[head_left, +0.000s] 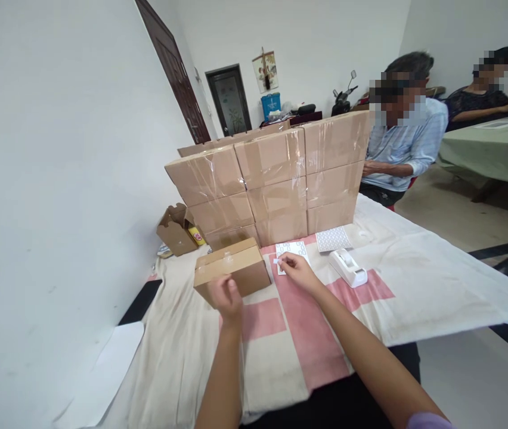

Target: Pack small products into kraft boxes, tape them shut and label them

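Observation:
A small closed cardboard box (231, 268) lies on the cloth-covered table (415, 280) in front of me. My left hand (226, 296) rests against its near side with the fingers curled on its lower edge. My right hand (296, 268) pinches a small white sticker (276, 261) just right of the box, over a white sticker sheet (292, 250). A second, patterned sheet (332, 239) lies further right. A white tape dispenser (347, 267) stands beside my right hand.
A wall of taped cardboard boxes (276, 185) stands at the back of the table. An open small box (176, 229) sits at its left. Two other people sit at the right, one behind the boxes, one at a green table (491, 152).

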Tool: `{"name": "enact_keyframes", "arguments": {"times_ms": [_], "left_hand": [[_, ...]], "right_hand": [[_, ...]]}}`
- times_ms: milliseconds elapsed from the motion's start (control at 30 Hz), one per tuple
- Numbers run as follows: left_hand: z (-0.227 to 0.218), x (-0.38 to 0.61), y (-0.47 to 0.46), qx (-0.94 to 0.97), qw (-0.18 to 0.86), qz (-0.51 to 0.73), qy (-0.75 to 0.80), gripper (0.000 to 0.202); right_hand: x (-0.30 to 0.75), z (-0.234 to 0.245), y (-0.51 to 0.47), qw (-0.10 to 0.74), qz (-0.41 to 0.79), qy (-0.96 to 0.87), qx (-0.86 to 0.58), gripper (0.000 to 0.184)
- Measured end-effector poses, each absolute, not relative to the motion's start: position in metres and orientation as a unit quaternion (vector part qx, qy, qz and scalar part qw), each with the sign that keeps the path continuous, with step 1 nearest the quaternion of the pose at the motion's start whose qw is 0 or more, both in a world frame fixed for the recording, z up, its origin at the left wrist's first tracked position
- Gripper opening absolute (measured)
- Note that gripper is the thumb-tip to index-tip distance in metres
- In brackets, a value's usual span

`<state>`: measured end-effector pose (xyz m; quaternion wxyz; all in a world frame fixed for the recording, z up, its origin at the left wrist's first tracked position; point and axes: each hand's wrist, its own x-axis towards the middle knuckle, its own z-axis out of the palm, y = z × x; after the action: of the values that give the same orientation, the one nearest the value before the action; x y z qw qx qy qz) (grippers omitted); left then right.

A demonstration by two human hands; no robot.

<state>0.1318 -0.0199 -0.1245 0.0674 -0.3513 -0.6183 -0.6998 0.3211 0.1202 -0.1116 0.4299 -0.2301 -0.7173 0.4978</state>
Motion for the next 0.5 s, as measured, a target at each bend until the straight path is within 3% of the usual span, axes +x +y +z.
{"name": "enact_keyframes", "arguments": {"times_ms": [133,333,500], "left_hand": [[-0.117,0.087,-0.023,-0.196,0.142,-0.737,-0.631,0.046],[-0.132,0.056,-0.005,-0.149,-0.021,-0.775,-0.614,0.051],[-0.138,0.048,0.000,-0.143,-0.061,-0.798,-0.582,0.048]], "right_hand": [[0.315,-0.122,0.123,0.459,0.479,-0.695,-0.278,0.025],[0.303,-0.134,0.110,0.434,0.474,-0.708,-0.293,0.024],[0.302,-0.136,0.108,0.435,0.429,-0.737,-0.290,0.018]]}}
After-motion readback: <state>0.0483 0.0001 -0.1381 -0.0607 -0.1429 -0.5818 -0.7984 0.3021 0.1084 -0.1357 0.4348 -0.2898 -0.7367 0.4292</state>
